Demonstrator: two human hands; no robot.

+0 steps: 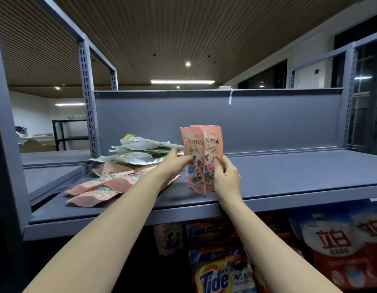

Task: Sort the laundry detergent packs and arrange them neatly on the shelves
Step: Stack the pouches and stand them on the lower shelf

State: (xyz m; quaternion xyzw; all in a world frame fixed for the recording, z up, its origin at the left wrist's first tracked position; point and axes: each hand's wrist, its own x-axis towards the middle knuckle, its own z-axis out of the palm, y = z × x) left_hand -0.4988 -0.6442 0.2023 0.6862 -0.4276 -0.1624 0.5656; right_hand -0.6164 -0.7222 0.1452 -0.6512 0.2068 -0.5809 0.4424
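Two pink flowered detergent packs stand upright side by side on the grey shelf [289, 176]. The front pack [195, 157] is pinched at its left edge by my left hand [174, 163]. My right hand [224, 176] grips the lower right of the rear pack [213, 144]. To the left lies a loose pile: several pink packs [103, 185] flat on the shelf, with several white-and-green packs [138, 153] stacked on top behind them.
A grey back panel [225, 123] closes the shelf behind. Perforated uprights [88, 102] stand at left and right. On the shelf below are Tide bags [221, 278], red-and-white detergent bags [340, 250] and a hanging pink pack [168, 235].
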